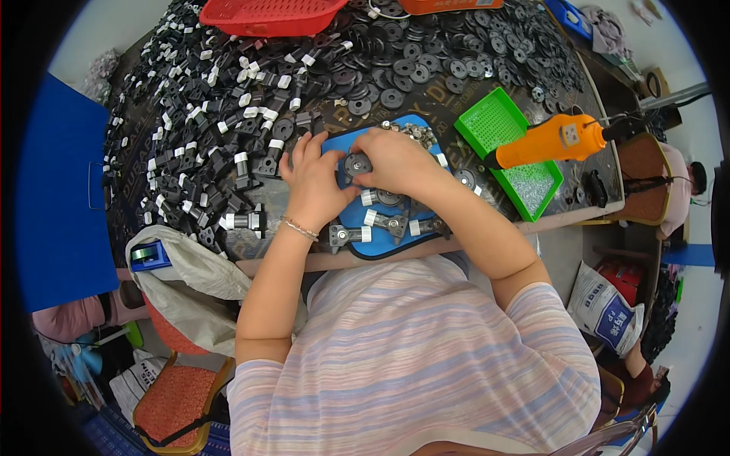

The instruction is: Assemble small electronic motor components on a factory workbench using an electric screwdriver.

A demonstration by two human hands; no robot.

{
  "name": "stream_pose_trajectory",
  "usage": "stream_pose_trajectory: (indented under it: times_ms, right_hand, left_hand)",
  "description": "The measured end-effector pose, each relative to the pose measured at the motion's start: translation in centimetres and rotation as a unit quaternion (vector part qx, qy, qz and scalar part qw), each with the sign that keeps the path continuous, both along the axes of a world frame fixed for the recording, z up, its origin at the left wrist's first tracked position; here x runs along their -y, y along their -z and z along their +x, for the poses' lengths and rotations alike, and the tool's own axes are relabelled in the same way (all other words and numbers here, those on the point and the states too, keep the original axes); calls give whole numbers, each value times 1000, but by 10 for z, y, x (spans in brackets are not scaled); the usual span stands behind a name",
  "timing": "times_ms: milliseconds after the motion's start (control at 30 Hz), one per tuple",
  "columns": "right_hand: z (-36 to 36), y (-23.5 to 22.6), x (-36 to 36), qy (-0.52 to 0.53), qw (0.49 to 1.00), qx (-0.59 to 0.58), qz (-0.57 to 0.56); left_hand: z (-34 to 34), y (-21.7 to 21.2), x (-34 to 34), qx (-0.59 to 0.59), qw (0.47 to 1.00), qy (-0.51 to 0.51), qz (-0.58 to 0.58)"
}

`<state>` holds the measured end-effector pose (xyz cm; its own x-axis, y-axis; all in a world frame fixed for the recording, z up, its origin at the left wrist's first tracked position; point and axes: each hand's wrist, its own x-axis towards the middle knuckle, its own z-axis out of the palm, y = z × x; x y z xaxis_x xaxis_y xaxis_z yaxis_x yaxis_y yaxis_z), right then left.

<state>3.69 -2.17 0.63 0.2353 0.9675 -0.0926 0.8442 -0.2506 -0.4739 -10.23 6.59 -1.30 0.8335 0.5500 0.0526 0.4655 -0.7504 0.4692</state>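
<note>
My left hand [314,181] and my right hand [393,160] meet over a blue jig plate [352,216] at the table's near edge. Between their fingertips is a round black and metal wheel part [357,164], pinched from both sides. Below the hands, several small assemblies with black brackets and white rollers [386,222] lie in rows on the blue plate. A bracelet circles my left wrist.
A big heap of black brackets with white rollers [220,121] covers the table's left. Black discs [426,53] fill the back. A green tray [508,148] with an orange power screwdriver [551,140] sits right. A red basket [270,15] stands at the far edge.
</note>
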Motion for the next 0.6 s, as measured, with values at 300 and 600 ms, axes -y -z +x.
stream_pose_trajectory:
  times_ms: [300,600]
  right_hand:
    - [-4,-5,-2,1,1000,15,-11]
    - [0,-5,-3,0,999,10,-33]
  left_hand:
    - [-4,-1,0,-4,1000,-1,-20]
    - [-7,-4,-2,-15,999,-19,-33]
